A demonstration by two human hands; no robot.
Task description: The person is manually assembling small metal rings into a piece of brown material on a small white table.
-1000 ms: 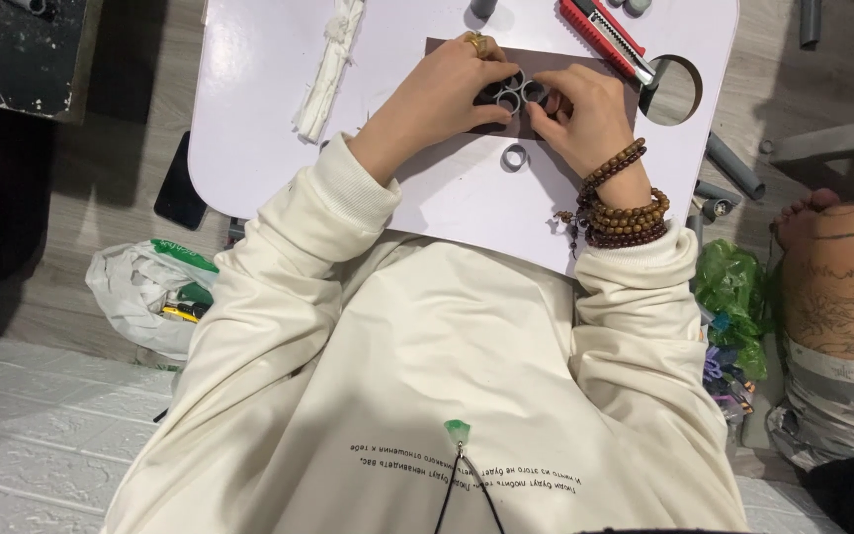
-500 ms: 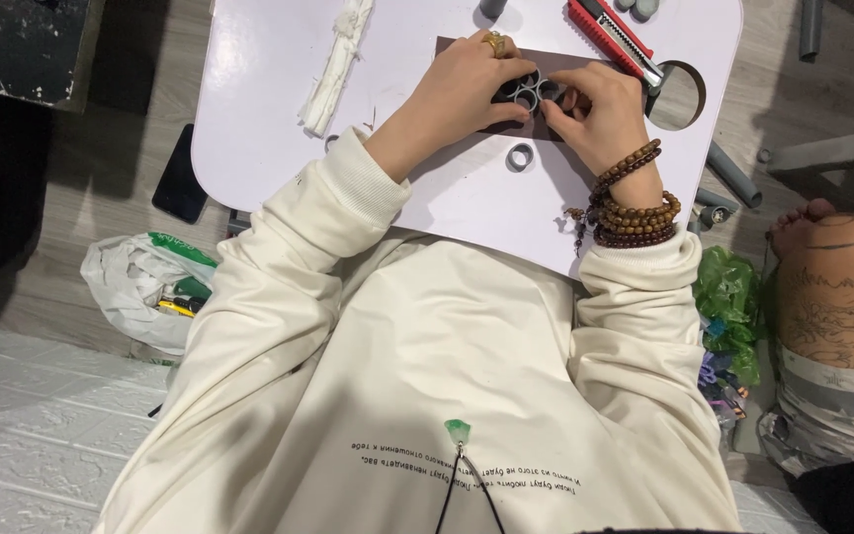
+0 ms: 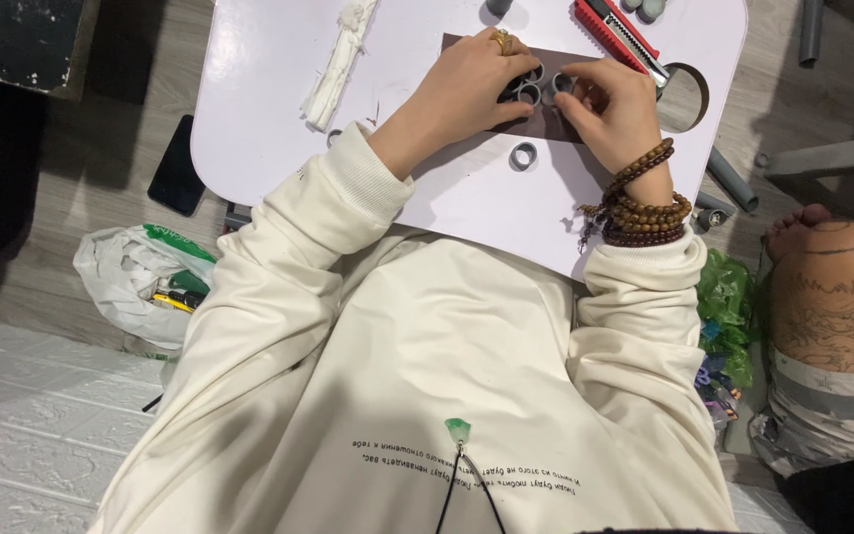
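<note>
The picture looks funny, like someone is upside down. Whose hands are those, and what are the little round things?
A camera sits on a person's head and looks down, so you see their cream sweater and both arms. No machine here, just two bare hands. The left hand, with a gold ring, and the right hand, with brown bead bracelets, pinch small grey rings on a dark brown card. One more ring lies loose on the white table. A red knife and a white strip lie there too.
</note>
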